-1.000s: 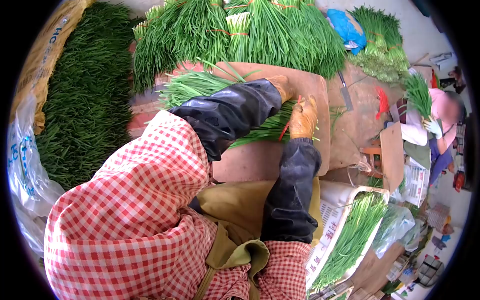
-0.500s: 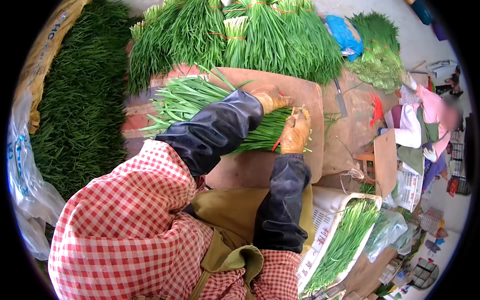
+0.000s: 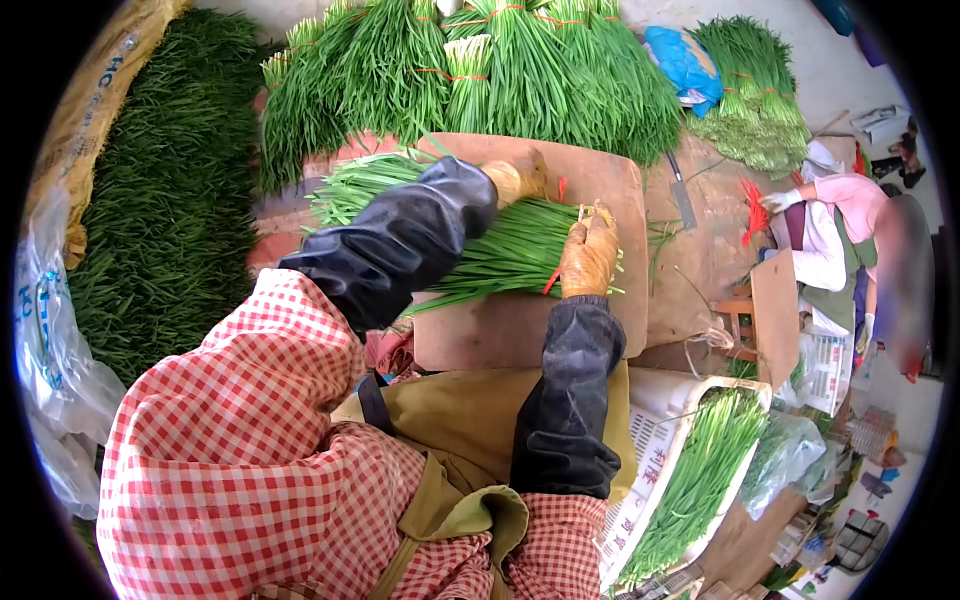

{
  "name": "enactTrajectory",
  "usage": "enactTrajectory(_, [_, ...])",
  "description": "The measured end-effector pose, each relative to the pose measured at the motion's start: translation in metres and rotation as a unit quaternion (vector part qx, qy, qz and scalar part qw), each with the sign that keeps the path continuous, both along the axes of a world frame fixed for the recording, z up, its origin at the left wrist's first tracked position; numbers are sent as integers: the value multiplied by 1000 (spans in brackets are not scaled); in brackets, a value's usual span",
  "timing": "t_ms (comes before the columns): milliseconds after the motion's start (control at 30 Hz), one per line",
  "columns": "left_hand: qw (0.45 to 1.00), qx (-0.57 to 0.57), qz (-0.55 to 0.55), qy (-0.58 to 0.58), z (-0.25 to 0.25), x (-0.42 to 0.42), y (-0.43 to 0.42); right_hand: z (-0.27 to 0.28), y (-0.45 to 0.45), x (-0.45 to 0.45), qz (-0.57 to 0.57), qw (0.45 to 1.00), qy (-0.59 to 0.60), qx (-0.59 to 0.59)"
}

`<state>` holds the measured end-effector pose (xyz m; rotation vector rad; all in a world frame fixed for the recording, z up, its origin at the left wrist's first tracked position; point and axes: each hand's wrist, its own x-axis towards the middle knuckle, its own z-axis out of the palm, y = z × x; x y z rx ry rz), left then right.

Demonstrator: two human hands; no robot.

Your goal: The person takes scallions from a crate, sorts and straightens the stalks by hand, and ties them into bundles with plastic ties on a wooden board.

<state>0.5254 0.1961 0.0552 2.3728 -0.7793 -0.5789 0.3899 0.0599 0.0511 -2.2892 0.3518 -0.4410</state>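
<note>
A loose bunch of garlic chives point(image 3: 515, 245) lies across a brown board point(image 3: 490, 335), its cut stem ends to the right. A red tie point(image 3: 552, 281) shows at the bunch's near edge, and a red end stands up at the far edge. My right hand point(image 3: 590, 255), in a tan glove, is closed over the stem ends. My left hand point(image 3: 519, 178), gloved alike, is at the far edge of the bunch with its fingers curled down against the chives; the fingertips are partly hidden. Black sleeves cover both forearms.
Tied chive bundles point(image 3: 540, 80) line the back. A knife point(image 3: 682, 192) lies right of the board. Loose chives point(image 3: 165, 230) fill the left side. A white crate point(image 3: 760, 395) holds more chives. Another person point(image 3: 850, 215) sits at the right near red ties point(image 3: 752, 210).
My left hand has moved left and slightly away along the bunch, off the red tie's far end. My right hand stays at the stems. The other person's arm has reached to the red ties.
</note>
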Motion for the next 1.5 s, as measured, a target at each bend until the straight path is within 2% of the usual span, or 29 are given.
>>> enactTrajectory(67, [961,76,-83,-253,-27,47,21,5,2,0,-7,999,6,35])
enactTrajectory(100, [913,248,-30,-322,-28,81,35,7,3,-1,-6,999,11,34])
enactTrajectory(133, [828,428,0,-362,-30,116,48,9,3,-1,-5,999,16,33])
enactTrajectory(167, [884,398,113,-215,47,99,62,9,3,-3,-7,999,16,34])
enactTrajectory(200, [849,273,264,-367,55,98,80,11,4,-3,-11,999,18,34])
enactTrajectory(233, [760,130,400,-496,61,100,93,11,4,-3,-13,999,19,34])
enactTrajectory(267, [781,69,360,-505,78,97,91,7,3,-3,-12,999,16,35])
enactTrajectory(300, [798,9,317,-512,89,94,83,1,1,-2,-14,999,-12,-37])
enactTrajectory(333, [878,5,341,-336,93,92,65,-6,1,-1,-16,993,-40,-108])
enactTrajectory(367, [902,-83,317,-282,80,92,47,1,4,-1,-16,993,-41,-107])
enactTrajectory(400, [943,-78,252,-205,82,75,26,14,8,-1,-27,1000,-3,0])
enactTrajectory(433, [973,-27,199,-112,74,61,6,20,9,-2,-39,993,35,105])
enactTrajectory(467, [995,-14,91,-44,28,74,-11,20,8,-3,-40,993,35,104])
enactTrajectory(500, [986,145,-13,-83,36,50,-29,19,6,-4,-21,997,33,66])
enactTrajectory(533, [988,81,130,24,40,19,-35,17,3,-6,-2,999,33,27])
enactTrajectory(567, [988,102,99,57,62,-9,-29,17,1,-7,-6,999,36,26])
enactTrajectory(667, [989,82,124,6,22,-24,-42,6,-3,-8,69,989,-90,97])
enactTrajectory(767, [983,138,122,-3,12,-21,-41,19,10,-6,78,983,-61,152])
enactTrajectory(833, [992,72,33,-97,11,-27,-30,19,12,-2,76,989,-51,118])
enactTrajectory(900, [992,32,66,-107,0,-22,-30,10,8,-1,60,995,-37,72])
enactTrajectory(967, [989,-66,129,31,3,-22,-28,2,5,5,52,997,-46,30])
enactTrajectory(1000, [989,-93,98,54,10,-25,-22,3,4,7,17,997,-25,72])
enactTrajectory(1067, [989,-111,78,65,3,-24,-17,1,5,11,-16,993,-1,114])
enactTrajectory(1167, [984,-139,63,93,-12,-22,-15,0,2,16,-12,994,71,-79])
enactTrajectory(1233, [977,-159,36,134,-12,-20,-14,2,1,19,-13,990,85,-110])
enactTrajectory(1300, [978,-157,33,131,-7,-21,-13,5,1,24,-12,975,150,-163])
enactTrajectory(1333, [979,-152,29,129,-5,-21,-13,5,0,26,-12,975,150,-163])
enactTrajectory(1400, [978,-153,30,139,-2,-22,-13,15,2,29,-18,963,229,-141])
enactTrajectory(1500, [971,-158,18,177,-3,-20,-8,8,-3,26,6,973,180,-145])
